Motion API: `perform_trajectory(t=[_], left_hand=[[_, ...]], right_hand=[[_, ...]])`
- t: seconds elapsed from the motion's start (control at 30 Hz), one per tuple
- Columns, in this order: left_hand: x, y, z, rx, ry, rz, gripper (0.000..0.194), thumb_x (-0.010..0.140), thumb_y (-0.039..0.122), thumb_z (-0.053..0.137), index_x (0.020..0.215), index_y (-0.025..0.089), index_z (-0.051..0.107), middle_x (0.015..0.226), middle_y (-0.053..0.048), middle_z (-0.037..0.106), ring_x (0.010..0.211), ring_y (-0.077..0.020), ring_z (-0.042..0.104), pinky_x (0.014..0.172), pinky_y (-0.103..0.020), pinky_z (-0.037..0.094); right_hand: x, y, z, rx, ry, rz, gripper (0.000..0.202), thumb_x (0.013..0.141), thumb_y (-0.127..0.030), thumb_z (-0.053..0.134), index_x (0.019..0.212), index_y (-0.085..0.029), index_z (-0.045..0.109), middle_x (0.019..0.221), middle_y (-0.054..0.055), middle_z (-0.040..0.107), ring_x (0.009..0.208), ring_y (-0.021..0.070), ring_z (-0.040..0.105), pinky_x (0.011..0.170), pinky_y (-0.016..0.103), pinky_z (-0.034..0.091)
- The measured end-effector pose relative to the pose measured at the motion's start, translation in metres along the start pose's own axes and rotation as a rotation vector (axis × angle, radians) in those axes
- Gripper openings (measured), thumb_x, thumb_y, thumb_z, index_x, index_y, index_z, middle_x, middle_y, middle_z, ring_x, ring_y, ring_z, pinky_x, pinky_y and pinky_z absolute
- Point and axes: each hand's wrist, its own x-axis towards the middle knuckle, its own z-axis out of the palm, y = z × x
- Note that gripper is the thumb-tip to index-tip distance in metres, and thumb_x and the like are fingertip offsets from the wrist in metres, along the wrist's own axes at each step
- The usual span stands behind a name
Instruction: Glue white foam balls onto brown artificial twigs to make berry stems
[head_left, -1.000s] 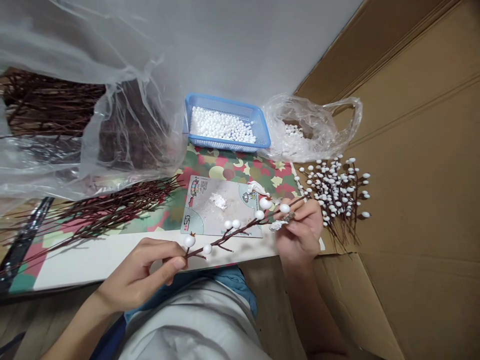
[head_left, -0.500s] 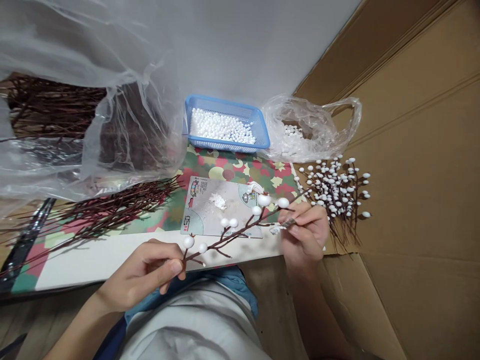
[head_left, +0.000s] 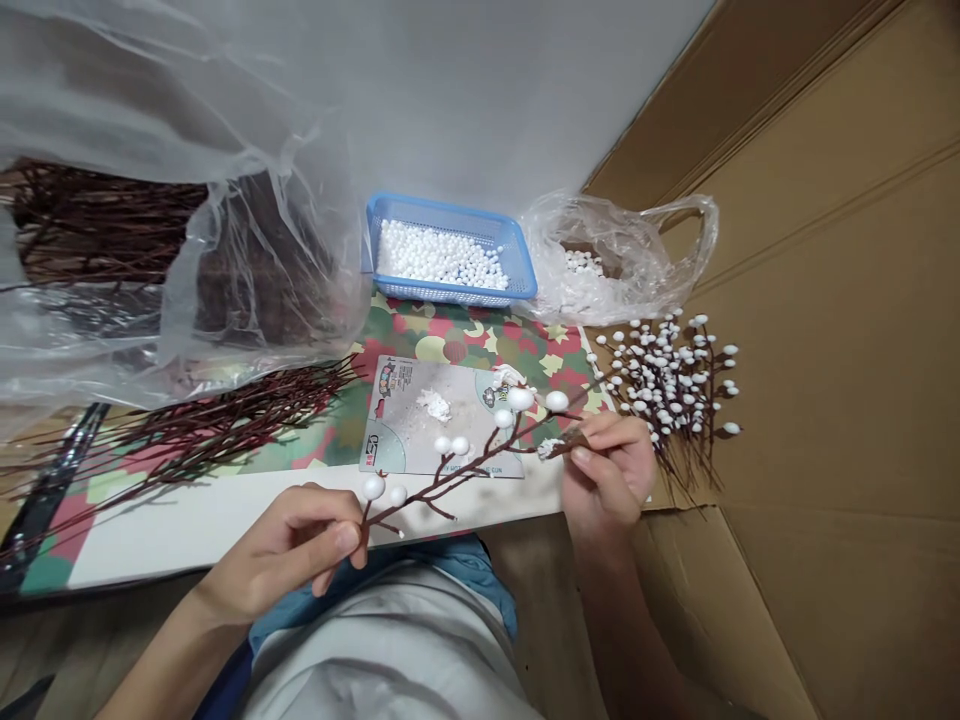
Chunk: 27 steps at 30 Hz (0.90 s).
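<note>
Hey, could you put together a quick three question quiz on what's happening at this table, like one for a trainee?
1. Multiple choice: What does the left hand pinch?
A) the printed card
B) the end of a brown branch with white berries
C) the cardboard

2. True or false: The clear plastic bag with the handle sits to the right of the blue basket.

3. Fill in the blank: The many small loose balls in the basket are ____ in colour.

Key: 1. B; 2. True; 3. white
</note>
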Motion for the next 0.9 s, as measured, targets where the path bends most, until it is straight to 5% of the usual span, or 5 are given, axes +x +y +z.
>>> perform_trajectory(t=[0.17, 0.33, 0.43, 0.57, 0.9], left_hand=[[0.003, 0.001, -0.001, 0.007, 0.055, -0.063, 0.036, 0.089, 0.041, 0.057, 0.065, 0.017, 0.067, 0.047, 0.003, 0.047, 0.042, -0.0074, 0.044, 0.043, -0.018, 0.03], [0.008, 0.003, 0.003, 0.04, 0.045, -0.14, 0.041, 0.088, 0.048, 0.057, 0.063, 0.016, 0.065, 0.048, 0.002, 0.047, 0.043, -0.0079, 0.042, 0.043, -0.018, 0.028], [0.008, 0.004, 0.005, 0.048, 0.039, -0.157, 0.043, 0.087, 0.05, 0.056, 0.063, 0.016, 0.065, 0.048, 0.002, 0.046, 0.043, -0.008, 0.041, 0.043, -0.019, 0.027], [0.004, 0.001, 0.002, 0.018, 0.044, -0.146, 0.044, 0.086, 0.052, 0.057, 0.061, 0.016, 0.064, 0.048, 0.002, 0.045, 0.042, -0.0078, 0.04, 0.043, -0.019, 0.026], [0.006, -0.007, 0.002, -0.002, 0.041, -0.185, 0.044, 0.085, 0.054, 0.058, 0.063, 0.016, 0.065, 0.047, 0.002, 0.046, 0.043, -0.0086, 0.04, 0.045, -0.021, 0.026]], right_hand=[[0.004, -0.003, -0.005, 0.013, 0.063, -0.064, 0.016, 0.065, -0.006, 0.055, 0.07, -0.021, 0.052, 0.063, -0.003, 0.05, 0.059, 0.0129, 0.05, 0.057, 0.027, 0.039], [0.012, -0.008, 0.003, -0.162, 0.168, -0.507, 0.022, 0.068, -0.001, 0.054, 0.075, -0.022, 0.055, 0.068, 0.0, 0.054, 0.062, 0.0157, 0.055, 0.056, 0.032, 0.044], [0.01, -0.008, 0.006, -0.366, 0.094, -0.71, 0.023, 0.071, -0.001, 0.056, 0.082, -0.022, 0.056, 0.073, 0.0, 0.058, 0.064, 0.0158, 0.058, 0.055, 0.033, 0.048], [0.007, -0.002, 0.0, -0.567, -0.042, -0.76, 0.028, 0.071, 0.003, 0.056, 0.083, -0.022, 0.054, 0.079, -0.001, 0.06, 0.071, 0.0151, 0.062, 0.058, 0.032, 0.052], [0.006, -0.003, 0.003, -0.581, 0.017, -0.794, 0.03, 0.07, 0.004, 0.054, 0.084, -0.022, 0.053, 0.078, -0.002, 0.058, 0.071, 0.0139, 0.062, 0.058, 0.031, 0.053]])
